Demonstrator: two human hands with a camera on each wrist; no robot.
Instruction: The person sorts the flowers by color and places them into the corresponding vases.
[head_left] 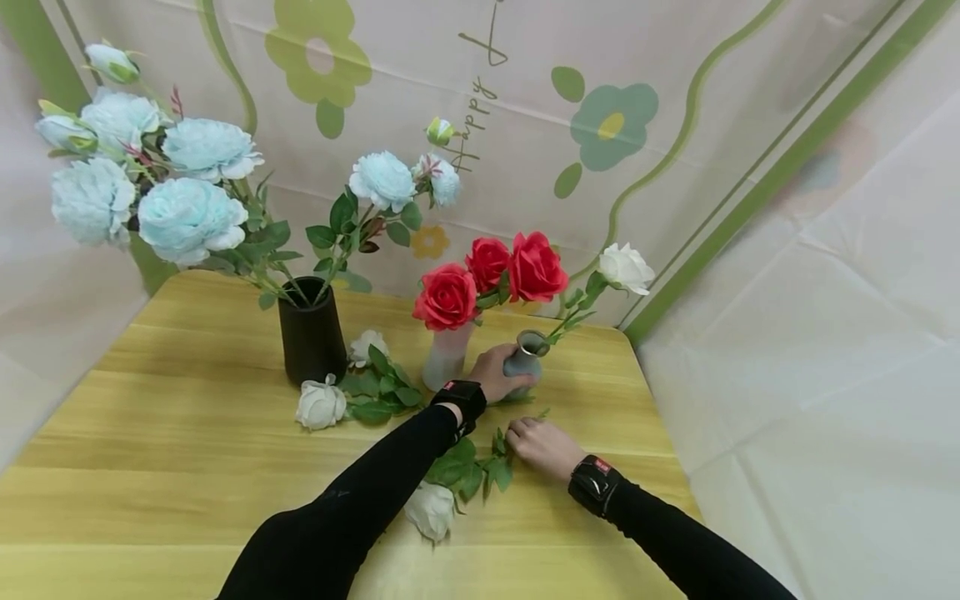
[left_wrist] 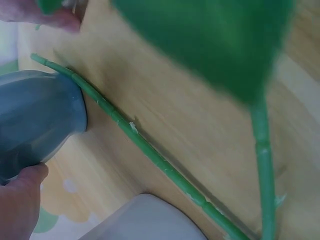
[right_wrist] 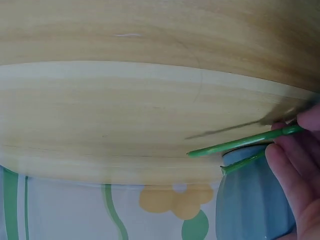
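My left hand [head_left: 495, 373] grips a small grey-blue vase [head_left: 528, 365], which stands upright with one white rose [head_left: 626, 268] leaning out to the right. In front of it, my right hand [head_left: 546, 448] pinches the green stem [right_wrist: 240, 142] of another white rose [head_left: 431, 510], whose bloom lies low over the table, partly behind the left sleeve. The cut end of that stem points past the fingertips in the right wrist view. A second green stem end [right_wrist: 243, 163] shows beside the vase there. The left wrist view has a long green stem [left_wrist: 145, 145] lying by the vase's foot.
Just left of the grey-blue vase stands a pale vase [head_left: 446, 358] with red roses [head_left: 447, 297]. A black vase [head_left: 310, 342] holds tall light-blue flowers [head_left: 192, 218]. Between them, white roses [head_left: 321, 403] with leaves lie on the wooden table [head_left: 187, 467]. A printed cloth [head_left: 517, 150] hangs behind.
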